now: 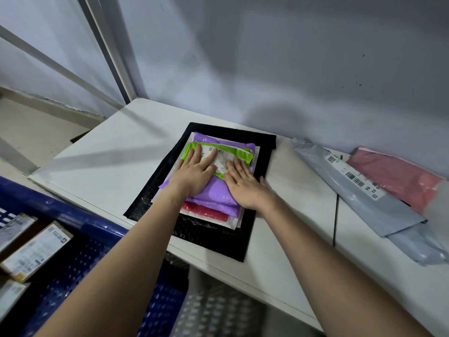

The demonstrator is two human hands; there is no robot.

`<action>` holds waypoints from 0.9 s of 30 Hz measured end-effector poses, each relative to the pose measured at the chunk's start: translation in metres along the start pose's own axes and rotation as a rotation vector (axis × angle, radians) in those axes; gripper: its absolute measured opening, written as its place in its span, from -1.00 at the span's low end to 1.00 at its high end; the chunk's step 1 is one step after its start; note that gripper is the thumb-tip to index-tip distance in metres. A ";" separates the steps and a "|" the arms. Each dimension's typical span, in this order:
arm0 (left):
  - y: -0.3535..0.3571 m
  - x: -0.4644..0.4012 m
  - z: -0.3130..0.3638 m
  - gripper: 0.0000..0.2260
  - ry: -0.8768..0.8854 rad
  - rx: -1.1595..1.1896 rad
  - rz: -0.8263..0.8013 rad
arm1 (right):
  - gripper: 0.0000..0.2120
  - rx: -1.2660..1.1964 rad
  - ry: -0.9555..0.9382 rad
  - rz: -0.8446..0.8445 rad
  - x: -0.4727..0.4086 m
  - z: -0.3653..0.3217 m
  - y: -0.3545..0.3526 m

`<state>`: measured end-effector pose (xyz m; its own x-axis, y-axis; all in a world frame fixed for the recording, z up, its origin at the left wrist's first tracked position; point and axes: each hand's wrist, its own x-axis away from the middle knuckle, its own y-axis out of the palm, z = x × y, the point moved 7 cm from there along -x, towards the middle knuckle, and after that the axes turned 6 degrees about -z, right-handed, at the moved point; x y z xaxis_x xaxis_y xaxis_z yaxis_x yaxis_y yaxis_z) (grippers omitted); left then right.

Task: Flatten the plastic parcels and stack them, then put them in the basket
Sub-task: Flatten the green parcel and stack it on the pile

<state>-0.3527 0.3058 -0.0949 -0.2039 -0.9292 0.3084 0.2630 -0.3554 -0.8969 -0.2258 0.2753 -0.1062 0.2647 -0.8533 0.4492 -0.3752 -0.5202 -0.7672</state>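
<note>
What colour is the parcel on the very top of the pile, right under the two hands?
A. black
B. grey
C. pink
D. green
D: both the left hand and the right hand press flat on the green parcel with a white label, which lies on top of the purple parcel in the stack.

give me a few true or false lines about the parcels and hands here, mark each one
1. Both hands, left hand and right hand, press flat on the stack. True.
2. The green parcel lies on top of the purple parcel. True.
3. The grey parcel is in the stack. False: it lies apart, to the right on the table.
4. The stack sits in the blue basket. False: it is on the table.
</note>
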 end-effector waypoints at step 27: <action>-0.006 0.003 0.007 -0.55 -0.074 -0.049 -0.021 | -0.48 0.077 -0.018 0.025 0.000 0.003 -0.015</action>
<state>-0.3479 0.3045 -0.0864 -0.1383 -0.9272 0.3481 0.2125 -0.3711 -0.9040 -0.2178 0.2834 -0.0964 0.2719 -0.8650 0.4217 -0.3126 -0.4938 -0.8114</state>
